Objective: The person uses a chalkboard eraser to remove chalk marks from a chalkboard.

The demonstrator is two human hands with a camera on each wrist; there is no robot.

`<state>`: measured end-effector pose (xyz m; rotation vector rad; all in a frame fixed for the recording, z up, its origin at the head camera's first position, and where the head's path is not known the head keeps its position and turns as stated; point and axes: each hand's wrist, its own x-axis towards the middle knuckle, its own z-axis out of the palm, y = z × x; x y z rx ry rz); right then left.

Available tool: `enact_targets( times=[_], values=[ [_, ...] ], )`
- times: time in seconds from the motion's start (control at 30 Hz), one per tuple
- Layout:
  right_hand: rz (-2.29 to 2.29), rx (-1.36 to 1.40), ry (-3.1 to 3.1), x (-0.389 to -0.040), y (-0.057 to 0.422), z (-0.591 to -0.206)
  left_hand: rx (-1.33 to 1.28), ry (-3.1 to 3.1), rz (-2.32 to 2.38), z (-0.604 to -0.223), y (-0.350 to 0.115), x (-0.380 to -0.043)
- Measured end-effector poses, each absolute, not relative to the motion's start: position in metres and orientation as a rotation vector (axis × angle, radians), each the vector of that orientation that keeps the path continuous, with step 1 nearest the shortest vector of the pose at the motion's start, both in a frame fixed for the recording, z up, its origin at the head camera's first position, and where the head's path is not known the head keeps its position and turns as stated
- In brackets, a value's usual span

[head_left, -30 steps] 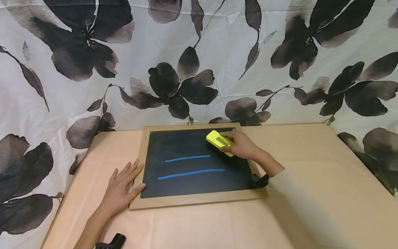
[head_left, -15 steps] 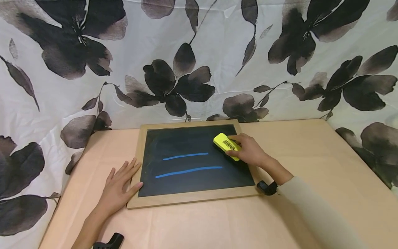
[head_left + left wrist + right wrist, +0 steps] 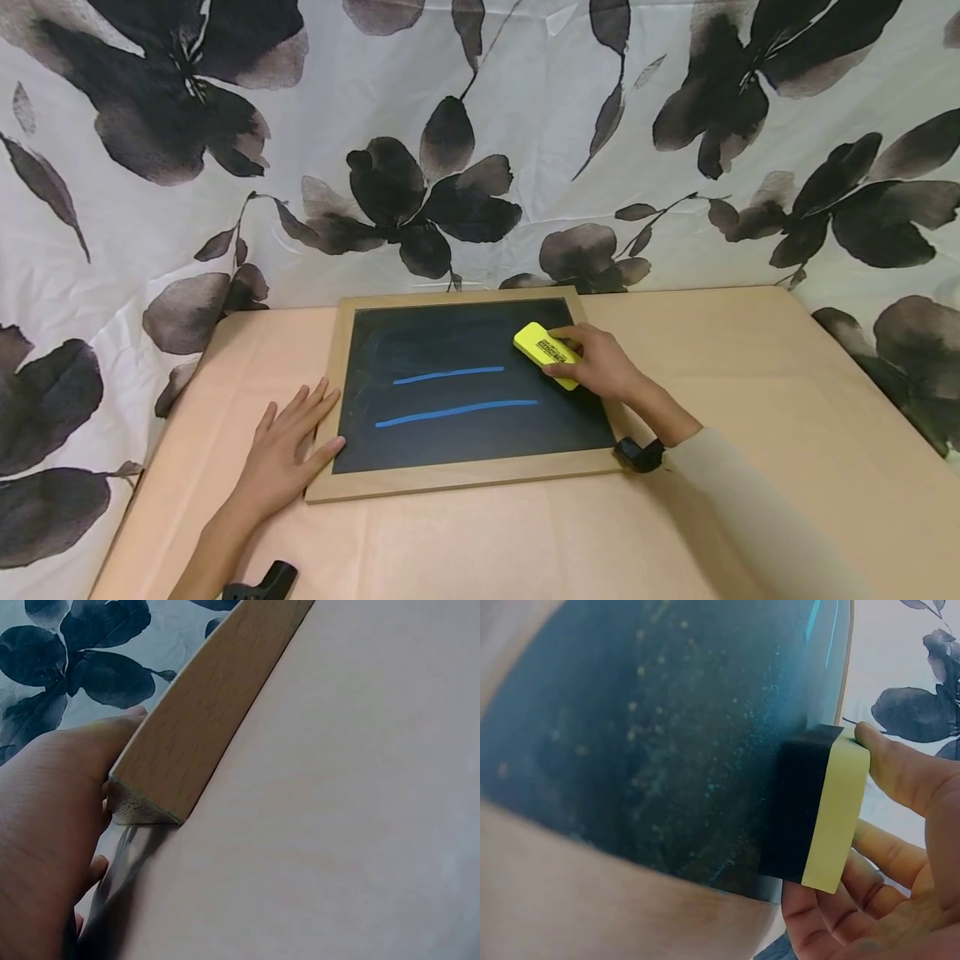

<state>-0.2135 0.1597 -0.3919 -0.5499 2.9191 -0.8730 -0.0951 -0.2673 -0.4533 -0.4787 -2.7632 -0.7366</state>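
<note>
A wood-framed chalkboard (image 3: 450,450) lies on the table with two blue lines (image 3: 456,414) drawn across it. My right hand (image 3: 607,362) grips a yellow board eraser (image 3: 542,346) by its sides, thumb at the near side, over the upper right of the board. In the right wrist view the eraser's dark felt (image 3: 799,802) faces the board surface, where faint blue specks show. My left hand (image 3: 281,458) rests at the board's left edge, fingers spread, its thumb on the frame. The left wrist view shows that hand (image 3: 52,817) beside the frame's corner (image 3: 150,802).
The table (image 3: 480,550) has a pale wood-toned surface. Behind it hangs a white cloth (image 3: 570,125) printed with dark flowers. A black wrist device (image 3: 639,455) sits on my right wrist, and another black device (image 3: 262,583) is at my left wrist.
My right hand has moved the eraser a little right and down across the board in the first half second, then barely moved. The left hand and both blue lines stay put.
</note>
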Motion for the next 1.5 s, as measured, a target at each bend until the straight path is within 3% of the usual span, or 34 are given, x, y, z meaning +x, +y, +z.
enact_targets(
  times=[1.5],
  values=[
    [-0.836,-0.603,2.935,-0.22,0.117,-0.394,-0.476,-2.76,-0.747,-0.452,-0.269,-0.1]
  ],
)
